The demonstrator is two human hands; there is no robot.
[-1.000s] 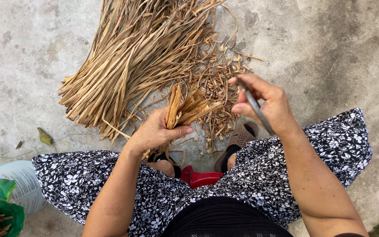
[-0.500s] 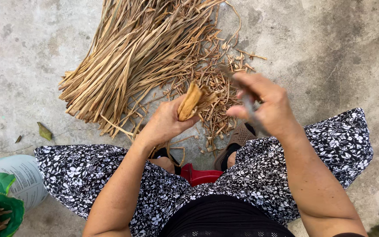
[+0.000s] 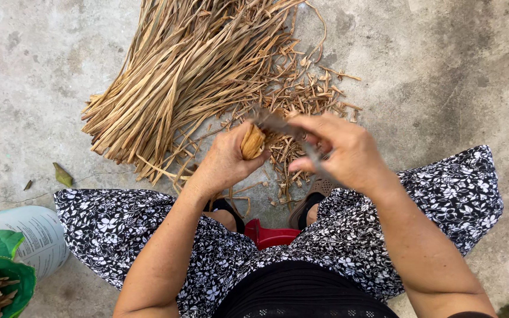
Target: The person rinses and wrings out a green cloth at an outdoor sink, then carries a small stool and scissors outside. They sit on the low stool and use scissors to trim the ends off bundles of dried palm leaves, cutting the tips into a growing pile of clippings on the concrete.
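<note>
Since half a second ago, both hands are coming closer together and the small bundle is turning end-on toward the camera, the blade now crossing just above it. Nearest the viewer, the person is sitting low on a red stool (image 3: 272, 235) with a black-and-white floral skirt (image 3: 148, 229) spread over the knees, which is keeping the work out in front of the lap. The left hand (image 3: 225, 162) is closing firmly round a short, tight bundle of dried strips (image 3: 253, 141), held upright so its cut end is facing up and the blade can reach it. The right hand (image 3: 346, 153) is gripping a dark knife (image 3: 284, 126), blurred with motion, its tip lying just beside the bundle's top. That bundle is looking tan and fibrous, its flat strips packed into a rounded end. Beyond the hands, short trimmings (image 3: 307, 100) are littering the concrete floor (image 3: 443, 70), likely offcuts falling where the cutting is happening. Farther off, a long sheaf of dried leaves (image 3: 184, 70) is fanning away, lying within reach. A green bag (image 3: 1, 271) is sitting at the lower left edge.
</note>
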